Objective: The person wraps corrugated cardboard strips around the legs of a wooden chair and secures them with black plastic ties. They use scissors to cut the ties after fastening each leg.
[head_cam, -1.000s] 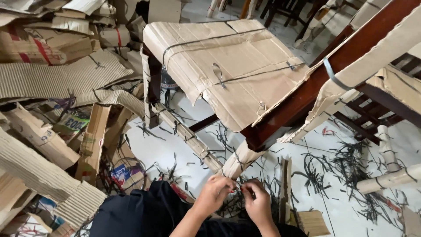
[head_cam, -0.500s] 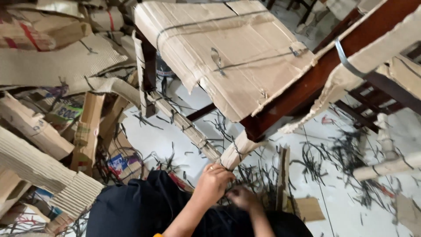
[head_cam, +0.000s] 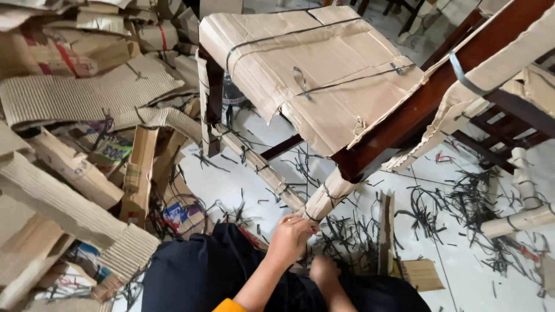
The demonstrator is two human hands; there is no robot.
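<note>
Since a second ago, the right hand (head_cam: 324,270) has dropped lower, blurred, its grip impossible to tell. Left hand (head_cam: 292,236) closes around the cardboard-wrapped chair leg (head_cam: 330,196) at lower centre, above scattered black strap scraps (head_cam: 352,240).

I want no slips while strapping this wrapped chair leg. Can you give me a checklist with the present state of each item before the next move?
1. Left hand on the cardboard-wrapped chair leg: ok, it touches the lower end.
2. Right hand in clear sight: not ok, blurred, low among black plastic strap offcuts.
3. Right hand's grip on a strap: cannot tell.
4. Black strap around the leg's wrap: ok, one shows.
5. White floor by the leg: not ok, littered with offcuts.
6. Cardboard cover on the chair seat: ok, strapped on.
</note>
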